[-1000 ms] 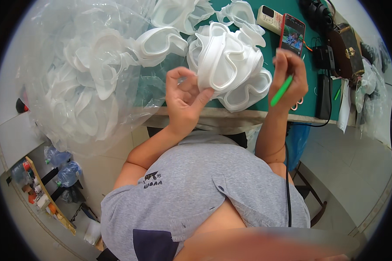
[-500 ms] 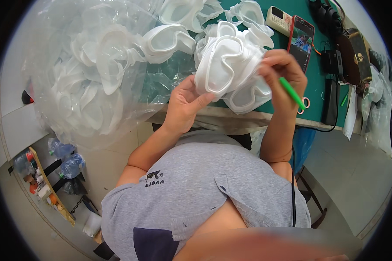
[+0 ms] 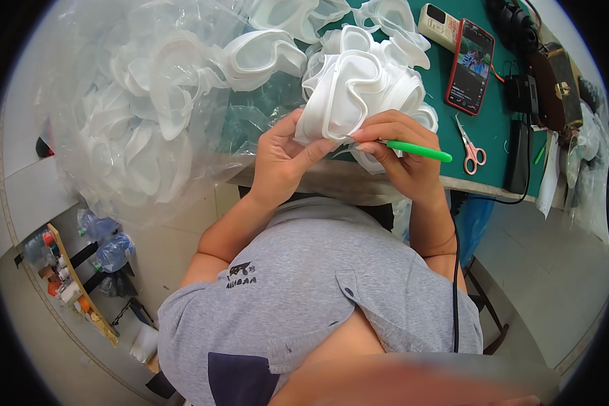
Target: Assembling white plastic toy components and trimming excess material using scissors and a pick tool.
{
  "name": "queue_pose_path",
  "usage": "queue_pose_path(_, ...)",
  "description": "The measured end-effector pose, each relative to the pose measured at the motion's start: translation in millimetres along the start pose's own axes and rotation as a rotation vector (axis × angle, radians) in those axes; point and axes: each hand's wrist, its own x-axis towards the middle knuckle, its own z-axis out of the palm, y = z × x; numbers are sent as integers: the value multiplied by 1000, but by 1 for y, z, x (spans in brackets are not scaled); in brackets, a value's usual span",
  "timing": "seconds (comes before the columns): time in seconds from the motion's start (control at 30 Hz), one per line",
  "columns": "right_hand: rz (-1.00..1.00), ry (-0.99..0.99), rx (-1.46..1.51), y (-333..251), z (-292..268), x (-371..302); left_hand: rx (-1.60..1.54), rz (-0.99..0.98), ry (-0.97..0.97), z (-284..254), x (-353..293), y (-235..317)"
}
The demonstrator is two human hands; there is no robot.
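Note:
My left hand (image 3: 281, 157) is closed on the lower left edge of a white, soft-looking goggle-shaped mask piece (image 3: 342, 91), thumb in front. In my right hand (image 3: 407, 157) is a slim green-handled tool (image 3: 419, 150), pinched between thumb and fingers. Its thin metal tip meets the lower rim of the mask piece, close to my left thumb. The tip is too small to tell its exact shape. Behind the held piece more white mask pieces (image 3: 396, 84) are bunched together, and I cannot tell how many are gripped with it.
Left on the green tabletop (image 3: 446, 128), a large clear plastic bag (image 3: 213, 145) holds several mask pieces (image 3: 176, 101). Others lie loose (image 3: 260, 57) farther back. Pink-handled scissors (image 3: 474, 155), a lit phone (image 3: 470, 68), a beige device (image 3: 438, 26) and a black case (image 3: 555, 88) are to the right.
My right hand has moved down and left, bringing the green-handled tool's tip to the mask piece's lower rim. It no longer covers the scissors. The left hand keeps its hold.

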Motion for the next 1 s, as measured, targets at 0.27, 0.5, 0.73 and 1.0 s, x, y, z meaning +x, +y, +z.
queue_pose_path(0.27,-6,-82,-37,-3,-4,3,20,-8,-21,1,0,2)
queue_pose_path(0.5,-119,-128,-287,-8,-4,9,45,-38,-12,-4,0,1)
queue_pose_path(0.73,-365,419,51,27,-29,35,146,-71,-32,-12,-6,-3)
queue_pose_path(1.0,-215,1028,104,46,-85,80,250,-119,-2,-27,-16,-7)
